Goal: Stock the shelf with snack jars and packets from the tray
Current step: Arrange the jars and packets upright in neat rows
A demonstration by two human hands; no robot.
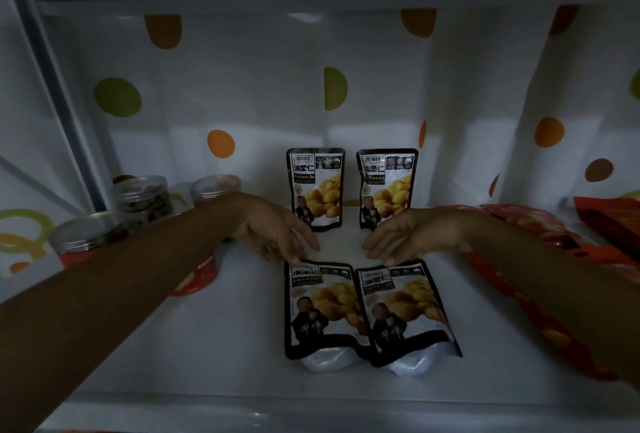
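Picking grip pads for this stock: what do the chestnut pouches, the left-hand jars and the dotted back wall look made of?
The chestnut pouches: likely glossy printed plastic film; sheen on the print, clear gusset below. The jars: clear walls showing contents, plastic or glass, cannot tell; their lids look like ridged silvery metal. The dotted back wall: a thin creased sheet, fabric or plastic.

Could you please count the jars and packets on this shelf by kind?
Chestnut packets: 4
Jars: 4 that show
Red packets: 2
Total: 10
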